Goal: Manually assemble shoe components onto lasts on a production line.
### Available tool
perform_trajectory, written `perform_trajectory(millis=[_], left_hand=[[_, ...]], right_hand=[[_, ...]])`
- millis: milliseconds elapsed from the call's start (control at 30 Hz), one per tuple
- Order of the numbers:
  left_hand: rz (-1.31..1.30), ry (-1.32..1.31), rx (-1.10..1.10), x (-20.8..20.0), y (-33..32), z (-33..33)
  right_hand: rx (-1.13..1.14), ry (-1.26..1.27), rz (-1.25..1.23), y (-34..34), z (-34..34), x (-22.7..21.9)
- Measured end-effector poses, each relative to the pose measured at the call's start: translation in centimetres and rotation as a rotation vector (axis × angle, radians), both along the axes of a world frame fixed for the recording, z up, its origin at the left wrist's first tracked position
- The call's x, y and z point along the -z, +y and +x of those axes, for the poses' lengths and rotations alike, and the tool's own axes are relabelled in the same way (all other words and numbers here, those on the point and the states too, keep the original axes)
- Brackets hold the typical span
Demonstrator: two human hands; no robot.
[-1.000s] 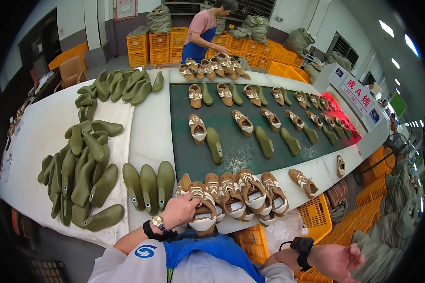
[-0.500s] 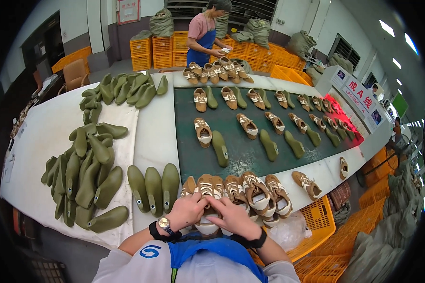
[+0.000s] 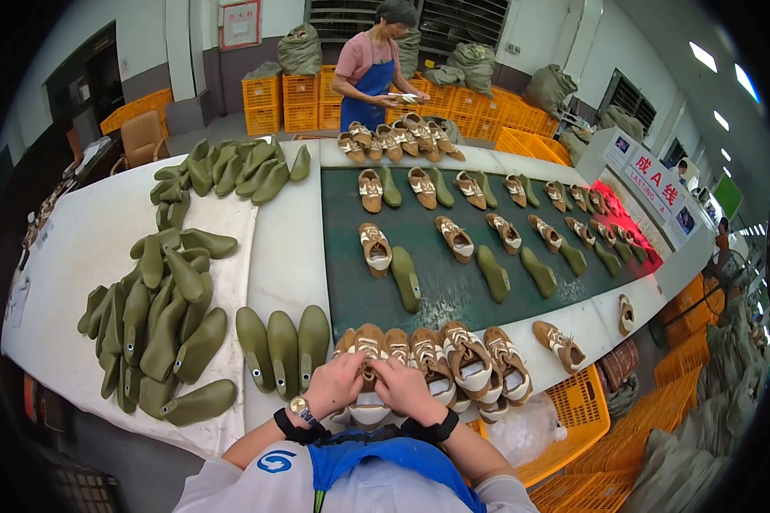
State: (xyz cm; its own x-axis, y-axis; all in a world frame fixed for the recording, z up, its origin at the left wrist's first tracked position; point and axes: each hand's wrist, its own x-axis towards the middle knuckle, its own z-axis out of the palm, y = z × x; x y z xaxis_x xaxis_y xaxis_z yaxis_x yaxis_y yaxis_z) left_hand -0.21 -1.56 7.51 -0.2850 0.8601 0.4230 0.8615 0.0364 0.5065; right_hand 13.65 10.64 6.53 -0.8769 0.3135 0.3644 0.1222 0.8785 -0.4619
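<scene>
A brown sneaker with white laces (image 3: 369,339) stands on the white ledge right in front of me, its heel toward my body. My left hand (image 3: 335,385) and my right hand (image 3: 405,390) meet over its lacing, fingers bent and closed on the upper near the laces. Exactly what the fingertips pinch is hidden. More brown sneakers (image 3: 466,355) crowd together just right of my right hand. Left of my left hand, three green shoe lasts (image 3: 282,349) lie side by side, soles up or nearly so.
A dark green conveyor belt (image 3: 453,286) carries rows of sneakers and lasts. Heaped green lasts (image 3: 158,325) cover part of a white cloth at left. An orange crate (image 3: 580,402) with clear plastic sits below the ledge at right. Across the belt, a person in a blue apron (image 3: 375,85) handles something.
My right hand has drawn in, its fingers now bent onto the sneaker's lacing beside the left. Across the belt, the person's hands have shifted. The whole view has tilted slightly.
</scene>
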Motion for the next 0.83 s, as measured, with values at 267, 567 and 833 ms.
perform_trajectory(millis=[267, 567, 833], left_hand=[[-0.315, -0.051, 0.136, 4.3, -0.6, -0.4], [0.360, -1.290, 0.069, -3.6, 8.2, -18.5], [0.857, -1.499, -0.227, -11.6, 10.8, -25.1]], right_hand=[[-0.043, -0.384, -0.014, -0.5, 0.1, 2.4], [0.000, -0.273, 0.045, 1.5, 0.7, 3.2], [-0.007, -0.384, -0.045, 1.2, 1.3, 3.5]])
